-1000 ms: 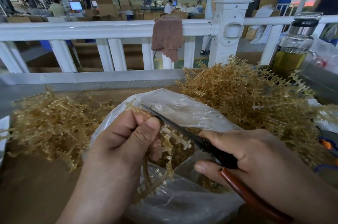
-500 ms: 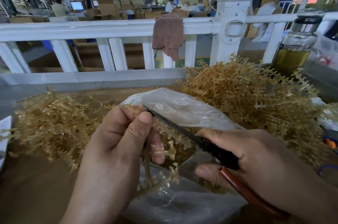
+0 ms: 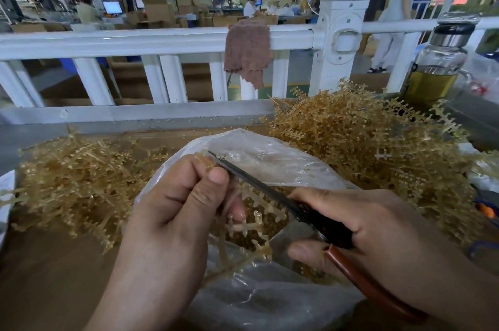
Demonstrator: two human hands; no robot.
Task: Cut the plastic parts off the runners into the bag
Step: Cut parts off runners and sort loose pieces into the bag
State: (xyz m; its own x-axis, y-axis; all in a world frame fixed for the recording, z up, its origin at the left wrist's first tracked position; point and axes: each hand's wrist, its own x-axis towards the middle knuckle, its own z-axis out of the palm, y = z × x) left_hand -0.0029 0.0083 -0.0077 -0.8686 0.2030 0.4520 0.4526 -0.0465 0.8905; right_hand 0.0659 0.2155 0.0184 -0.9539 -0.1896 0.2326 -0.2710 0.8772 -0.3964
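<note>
Head view

1. Bench [image 3: 40, 276]: a brown surface bounded at the far side by a white railing [image 3: 135, 39]. A brown cloth [image 3: 247, 50] hangs over the top rail. A glass bottle [image 3: 437, 60] part-filled with yellow-green liquid stands at the far right.

2. Stock: two heaps of amber plastic runners lie on the bench. The left pile [image 3: 81, 182] is to the left of the bag and the right pile [image 3: 364, 147] is behind and to the right of it.

3. Bag [image 3: 270, 158]: clear plastic, set between the two piles with its mouth open toward the person. A layer of small amber cut parts [image 3: 280, 230] is visible inside it, between the two hands.

4. Left hand [image 3: 172, 209]: fingers curled, with the thumb pressing the runner [image 3: 251, 225] against the forefinger. The runner hangs directly over the open bag mouth, its lower branches reaching down toward the bag.

5. Right hand [image 3: 378, 228]: fingers and thumb wrapped round the handles of the scissors [image 3: 259, 187]. The blades lie almost together, run along the upper branch of the held runner, and end just beyond the left thumb tip. One red-brown handle projects below the palm.
</note>
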